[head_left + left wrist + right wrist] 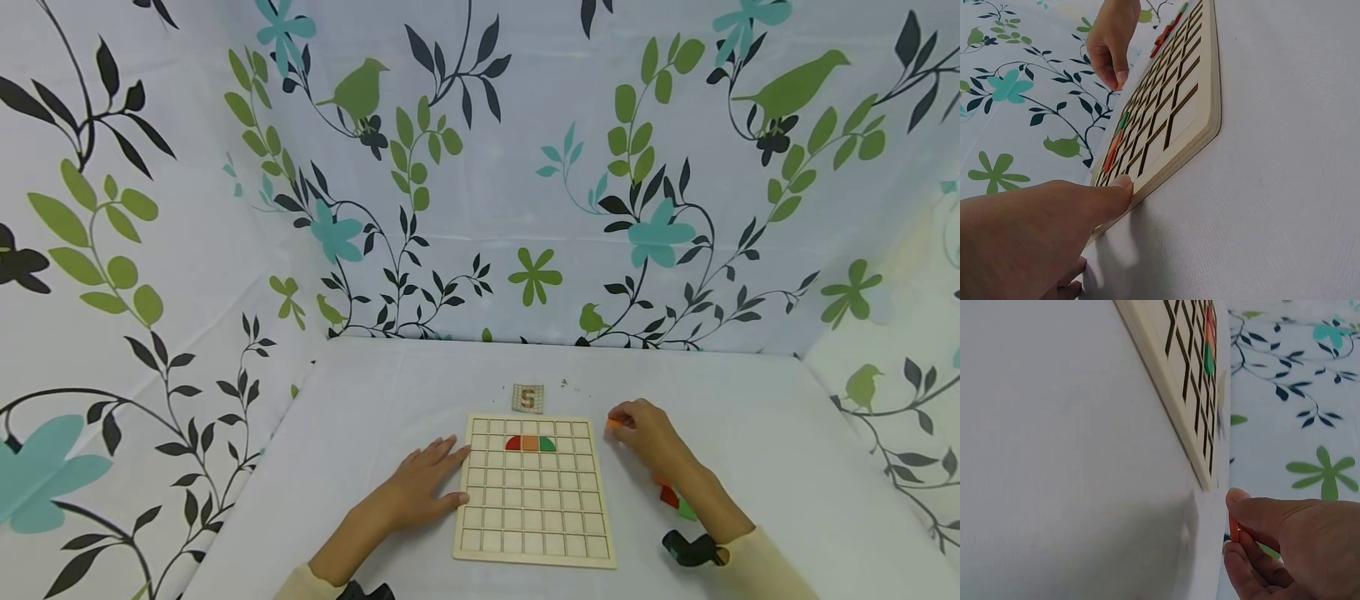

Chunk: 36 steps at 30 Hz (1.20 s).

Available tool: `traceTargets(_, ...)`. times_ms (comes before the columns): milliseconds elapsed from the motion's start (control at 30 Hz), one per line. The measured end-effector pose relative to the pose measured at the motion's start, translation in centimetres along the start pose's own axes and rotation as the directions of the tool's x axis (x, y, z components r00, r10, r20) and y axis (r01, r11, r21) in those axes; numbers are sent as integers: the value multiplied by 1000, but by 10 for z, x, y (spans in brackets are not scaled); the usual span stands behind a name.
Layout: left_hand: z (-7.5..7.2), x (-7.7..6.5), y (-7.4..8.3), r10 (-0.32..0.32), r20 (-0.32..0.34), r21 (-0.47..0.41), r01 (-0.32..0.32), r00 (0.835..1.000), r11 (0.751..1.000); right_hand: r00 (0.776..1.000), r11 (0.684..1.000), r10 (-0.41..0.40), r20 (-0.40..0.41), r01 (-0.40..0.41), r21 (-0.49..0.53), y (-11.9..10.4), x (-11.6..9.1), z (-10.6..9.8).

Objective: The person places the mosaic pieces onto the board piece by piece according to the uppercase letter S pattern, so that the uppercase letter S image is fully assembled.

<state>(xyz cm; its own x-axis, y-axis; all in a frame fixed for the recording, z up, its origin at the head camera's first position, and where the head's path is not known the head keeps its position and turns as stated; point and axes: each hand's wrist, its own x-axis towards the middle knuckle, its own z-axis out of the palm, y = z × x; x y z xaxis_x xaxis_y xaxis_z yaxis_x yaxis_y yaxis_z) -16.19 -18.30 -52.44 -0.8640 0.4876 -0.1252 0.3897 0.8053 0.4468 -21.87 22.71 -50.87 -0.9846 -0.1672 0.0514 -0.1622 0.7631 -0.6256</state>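
Head view: pale wooden gridded board (529, 500) — left hand (422, 487) spread against edge; right hand (651, 435) pinching orange piece (614, 423).

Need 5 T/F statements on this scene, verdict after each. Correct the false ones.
1. The right hand pinches an orange piece. True.
2. The left hand is raised well off the grid board. False: it touches the board's left edge.
3. The middle piece of the row on the board is blue. False: it is orange, between a red piece and a green piece.
4. The patterned card lies beyond the board's far edge. True.
5. No pieces lie off the board. False: loose pieces lie by the right forearm.
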Motion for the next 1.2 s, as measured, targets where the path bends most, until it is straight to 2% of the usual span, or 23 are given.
traceTargets(167,0,0,0,1,-3,-5,-1,1000,1000,998,999,-22,61,19,40,-37,3,28)
traceTargets(267,0,0,0,-1,1,-9,1,1000,1000,992,996,-63,108,55,77,-54,5,45)
traceTargets(433,0,0,1,5,2,-9,-5,1000,1000,966,975,-200,161,180,130,-73,4,66)
traceTargets(567,-1,0,0,3,3,-1,-3,1000,1000,943,957,-284,174,266,116,-84,4,80)
traceTargets(667,-1,-1,0,3,5,-4,-3,1000,1000,931,949,-315,182,305,82,-91,4,89)
traceTargets(800,-1,-1,-1,12,1,-13,-12,1000,1000,918,935,-353,180,355,24,-96,2,95)
traceTargets(1033,0,-1,-2,10,-4,-8,-10,1000,1000,891,904,-403,208,423,-61,-96,-1,93)
traceTargets(1200,1,-1,-3,8,-7,-1,-8,1000,1000,873,875,-459,166,476,-86,-94,-3,93)
